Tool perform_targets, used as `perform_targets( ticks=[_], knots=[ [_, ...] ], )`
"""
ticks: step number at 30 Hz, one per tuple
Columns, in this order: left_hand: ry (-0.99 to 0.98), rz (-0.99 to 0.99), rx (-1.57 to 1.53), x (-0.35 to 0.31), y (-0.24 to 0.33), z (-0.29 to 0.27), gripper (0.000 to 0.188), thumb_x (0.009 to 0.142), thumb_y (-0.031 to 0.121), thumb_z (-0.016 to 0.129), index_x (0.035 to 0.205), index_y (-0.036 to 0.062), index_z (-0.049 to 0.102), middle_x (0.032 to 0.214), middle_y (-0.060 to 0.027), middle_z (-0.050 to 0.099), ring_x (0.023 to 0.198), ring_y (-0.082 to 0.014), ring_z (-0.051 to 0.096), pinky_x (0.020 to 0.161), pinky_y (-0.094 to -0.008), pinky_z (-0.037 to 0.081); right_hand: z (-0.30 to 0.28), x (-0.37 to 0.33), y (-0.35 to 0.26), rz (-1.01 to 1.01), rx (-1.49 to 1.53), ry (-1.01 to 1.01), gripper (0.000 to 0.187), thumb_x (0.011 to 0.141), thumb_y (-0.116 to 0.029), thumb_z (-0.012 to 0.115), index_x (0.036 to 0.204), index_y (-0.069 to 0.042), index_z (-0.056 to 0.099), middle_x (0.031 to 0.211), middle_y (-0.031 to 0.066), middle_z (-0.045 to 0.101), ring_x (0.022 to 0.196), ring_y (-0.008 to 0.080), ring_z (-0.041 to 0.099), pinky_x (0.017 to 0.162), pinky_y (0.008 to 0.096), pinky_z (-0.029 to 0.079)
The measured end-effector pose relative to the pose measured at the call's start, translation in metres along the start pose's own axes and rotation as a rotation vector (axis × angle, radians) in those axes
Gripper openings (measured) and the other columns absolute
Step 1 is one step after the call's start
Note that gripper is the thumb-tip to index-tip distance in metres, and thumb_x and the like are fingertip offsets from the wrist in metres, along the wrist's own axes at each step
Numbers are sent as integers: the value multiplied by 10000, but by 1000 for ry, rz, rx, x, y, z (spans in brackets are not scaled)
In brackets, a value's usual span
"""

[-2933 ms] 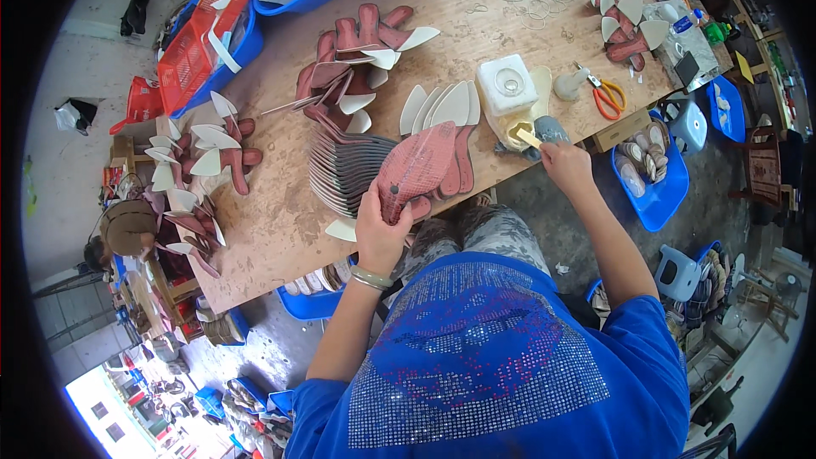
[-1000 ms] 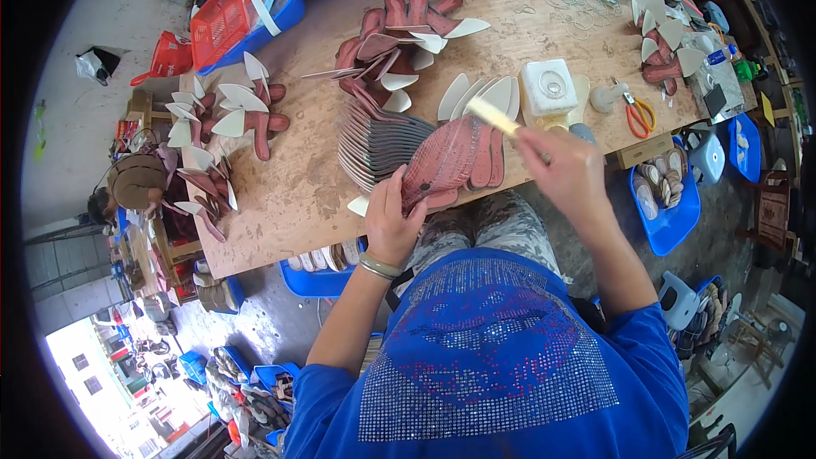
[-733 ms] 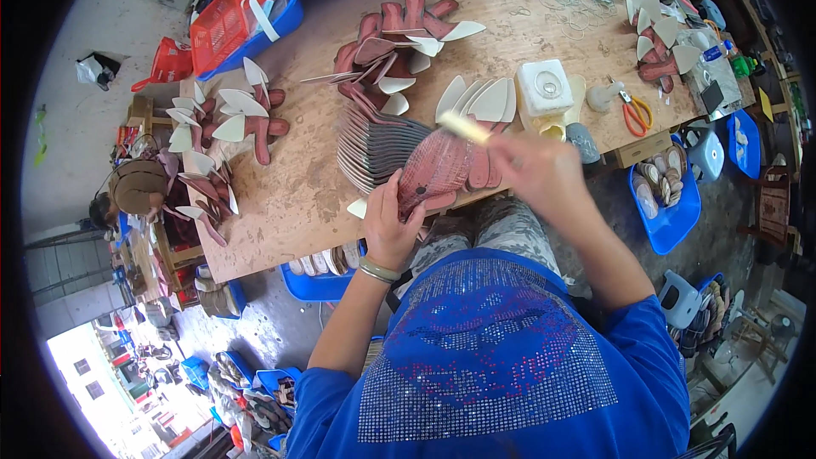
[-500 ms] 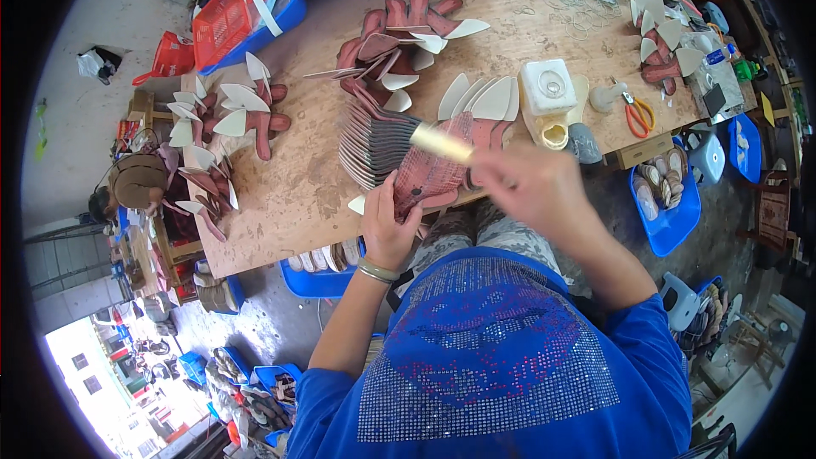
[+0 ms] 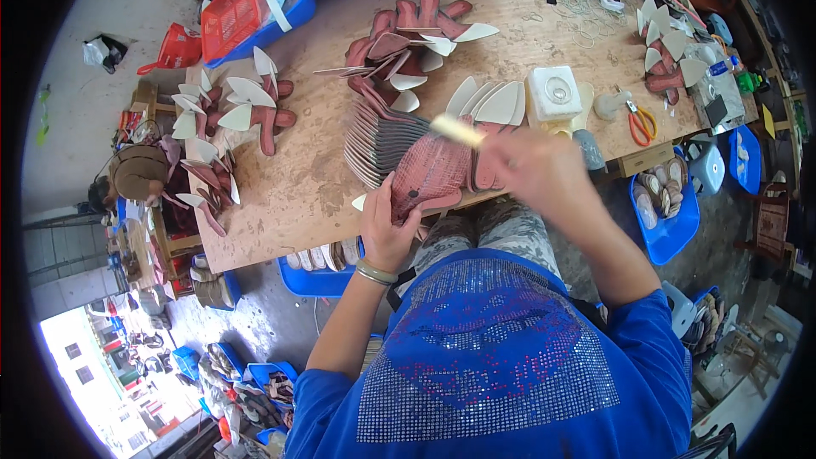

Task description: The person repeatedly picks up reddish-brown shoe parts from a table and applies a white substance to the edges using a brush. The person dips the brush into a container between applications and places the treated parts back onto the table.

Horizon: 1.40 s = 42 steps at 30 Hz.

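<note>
Looking down on a broad wooden counter point(image 5: 289, 204), crowded with loose pieces. Finding toward the back a far group point(image 5: 389, 44) in red, with white pads point(image 5: 478, 32) jutting out of it, and to the side a left group point(image 5: 240, 115) of similar make. Cannot tell, in either, fixed pads from merely resting ones. Nearer the front edge, spreading into a neat fan, dark-edged and overlapping, as a stack point(image 5: 378, 140). Below the right side of the counter, holding pale pieces in a blue bin point(image 5: 670, 242).

Raising the right hand point(image 5: 540, 174) over the middle, its grip closed round a brush point(image 5: 459, 130). Just beside the stack, overlapping its right side, holding a red sole point(image 5: 429, 170) with the broad end pointing away. Steadying that sole at the narrow end with the left hand point(image 5: 387, 228), its grip closed on it. Farther right, standing a white container point(image 5: 554, 89) near the front edge, with orange-handled pliers point(image 5: 643, 126) lying beyond it.

Blurring, at the brush, too much to tell touching from hovering over the upper part of the sole.

Judging partway along: seemingly busy brushing this sole, with no pad visible on it. Probably leaving much of the stack to do, though cannot tell brushed from unbrushed there. Likely further along in the padded groups.
</note>
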<state>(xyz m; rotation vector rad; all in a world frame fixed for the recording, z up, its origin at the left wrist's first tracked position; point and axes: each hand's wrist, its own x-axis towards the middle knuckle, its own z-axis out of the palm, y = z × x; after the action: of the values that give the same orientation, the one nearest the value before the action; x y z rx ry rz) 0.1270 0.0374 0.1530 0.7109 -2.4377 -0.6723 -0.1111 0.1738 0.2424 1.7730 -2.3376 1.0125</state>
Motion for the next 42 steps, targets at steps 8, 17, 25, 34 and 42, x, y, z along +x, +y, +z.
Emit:
perform_targets(
  ticks=[8,17,25,34,42],
  knots=[
    [28,5,-30,2,-2,-3,727,730,78,796,1385,-23,497,1022,-181,602,915,-341,608,819,-405,501,-12,4,13,231,105,-4,113,857,-218,681,872,-135,755,782,108,698,687,314,679,621,427,538],
    [-34,-186,-152,0,-5,-2,766,780,128,787,1449,-7,438,1123,-186,608,1016,-333,619,898,-386,504,-2,6,32,249,23,-23,127,840,-202,719,919,-118,772,788,104,713,686,296,686,620,392,536],
    [48,-410,-273,11,2,-9,712,807,170,794,1394,-81,479,1241,-207,634,1135,-269,620,987,-355,472,33,-32,6,74,110,31,194,790,-111,767,983,-116,750,673,74,584,572,277,609,512,376,475],
    [58,-486,-285,9,-15,-23,705,806,148,778,1407,-53,469,1252,-216,620,1145,-302,612,991,-373,471,58,-11,-33,78,176,109,224,766,-87,795,980,-120,741,658,59,570,545,226,589,477,354,449],
    [-10,-563,-251,6,-46,-45,861,811,207,791,1477,-87,330,1347,-297,522,1240,-393,537,1035,-411,439,89,2,-74,28,388,43,202,797,-47,777,994,-69,743,673,85,610,562,231,606,508,335,476]
  ],
)
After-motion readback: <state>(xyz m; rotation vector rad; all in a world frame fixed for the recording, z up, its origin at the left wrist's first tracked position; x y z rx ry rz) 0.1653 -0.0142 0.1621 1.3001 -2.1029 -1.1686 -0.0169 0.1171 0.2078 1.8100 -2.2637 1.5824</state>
